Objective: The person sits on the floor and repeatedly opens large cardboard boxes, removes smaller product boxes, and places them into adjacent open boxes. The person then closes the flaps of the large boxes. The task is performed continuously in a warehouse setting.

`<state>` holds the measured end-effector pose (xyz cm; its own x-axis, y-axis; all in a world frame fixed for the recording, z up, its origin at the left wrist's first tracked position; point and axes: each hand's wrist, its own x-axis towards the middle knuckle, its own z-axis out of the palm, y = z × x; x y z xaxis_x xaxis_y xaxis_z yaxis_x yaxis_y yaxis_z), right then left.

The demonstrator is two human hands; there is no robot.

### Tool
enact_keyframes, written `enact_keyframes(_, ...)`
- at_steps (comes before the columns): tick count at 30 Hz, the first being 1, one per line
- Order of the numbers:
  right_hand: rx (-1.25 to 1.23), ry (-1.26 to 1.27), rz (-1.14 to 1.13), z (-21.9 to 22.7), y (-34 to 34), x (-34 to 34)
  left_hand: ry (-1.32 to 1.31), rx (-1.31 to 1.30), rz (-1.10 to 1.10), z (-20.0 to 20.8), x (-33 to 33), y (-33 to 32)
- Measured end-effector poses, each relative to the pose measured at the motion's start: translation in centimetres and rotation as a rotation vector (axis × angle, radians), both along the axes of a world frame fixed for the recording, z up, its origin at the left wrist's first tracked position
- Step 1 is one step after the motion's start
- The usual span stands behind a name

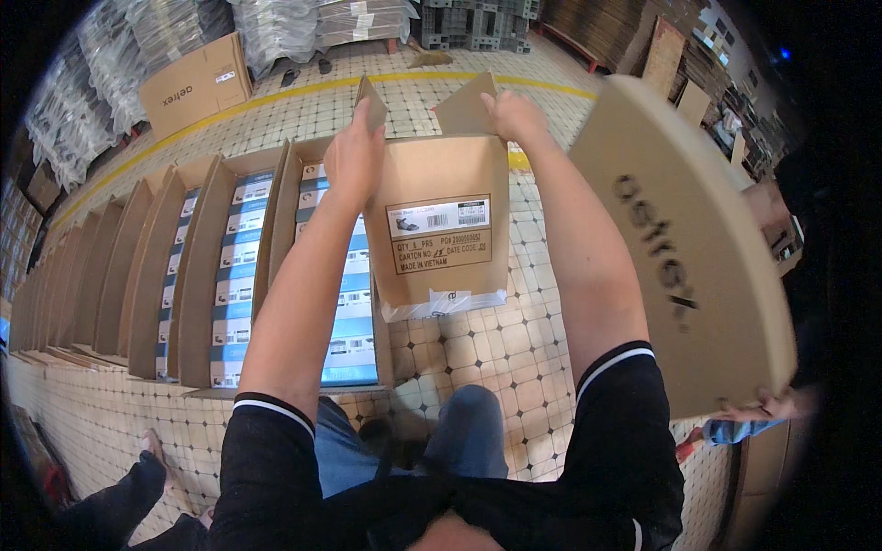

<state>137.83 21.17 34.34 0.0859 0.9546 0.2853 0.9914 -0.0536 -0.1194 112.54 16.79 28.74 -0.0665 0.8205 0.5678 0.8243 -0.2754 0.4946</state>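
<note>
Between my arms stands a brown cardboard carton (439,174), its printed end panel toward me. It carries a white label (441,219) with a shoe picture, and clear tape (448,301) crosses its lower edge. My left hand (356,154) is closed on the carton's far left flap and edge. My right hand (516,118) grips the flap (466,103) at the far right, which points up and outward. The inside of this carton is hidden. Right beside it on the left is an open carton (384,358) packed with white and blue shoe boxes (351,317).
More open cartons (188,275) continue in a row to the left. At right, another person's hand (772,404) holds a large flat carton (680,248) near my right arm. Wrapped stacks (165,37), a leaning carton (195,90) and grey pallets (478,23) stand beyond a yellow floor line (303,87).
</note>
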Motion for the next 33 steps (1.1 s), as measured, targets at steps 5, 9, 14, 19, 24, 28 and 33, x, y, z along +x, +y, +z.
enact_keyframes(5, -0.07, 0.006, 0.013, 0.7, 1.7, 0.1, -0.017, -0.038, 0.036, 0.5, 0.1, 1.3)
enact_keyframes(9, -0.073, 0.046, -0.021, 0.7, 1.8, -0.1, -0.049, -0.001, 0.017, 0.0, -0.1, 1.2)
enact_keyframes(14, -0.112, -0.003, 0.018, 0.3, 1.6, 0.7, -0.024, 0.003, 0.013, 0.1, 0.5, 0.9)
enact_keyframes(19, -0.138, 0.013, -0.001, 0.6, 0.3, 0.0, -0.04, -0.012, 0.019, -0.6, 0.1, 0.7)
enact_keyframes(24, -0.138, -0.04, 0.067, -1.0, -4.7, -0.5, -0.033, 0.043, -0.007, -1.9, 0.3, -4.6)
enact_keyframes(28, 0.037, 0.094, 0.19, -8.9, -14.5, 1.2, -0.145, -0.279, -0.171, -5.1, -1.4, -14.8)
enact_keyframes(33, -0.71, 0.328, -0.082, -23.2, -32.1, 1.1, -0.38, -0.357, -0.177, -11.8, -0.4, -17.7)
